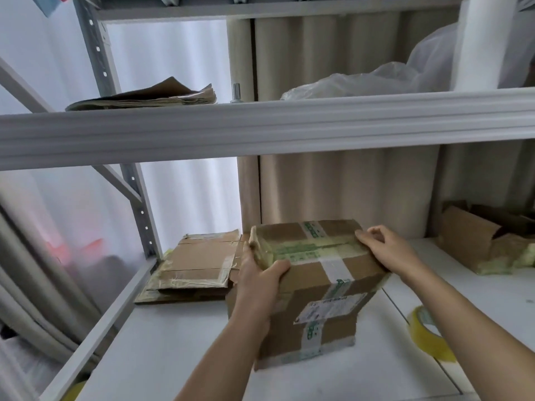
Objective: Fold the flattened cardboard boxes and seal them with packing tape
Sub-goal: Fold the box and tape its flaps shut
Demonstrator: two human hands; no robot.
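A brown cardboard box, folded up and crossed with clear and green-printed tape, stands on the white shelf. My left hand grips its top left corner, thumb on top. On the top right edge rests my right hand, fingers curled and pressing the taped flap. A roll of yellowish packing tape lies on the shelf to the right, partly behind my right forearm. Flattened cardboard boxes lie stacked on the shelf at the left of the box.
An open, torn cardboard box sits at the back right of the shelf. The upper shelf beam crosses just above, carrying a pile of flat cardboard and crumpled plastic bags. A grey upright post stands at the left.
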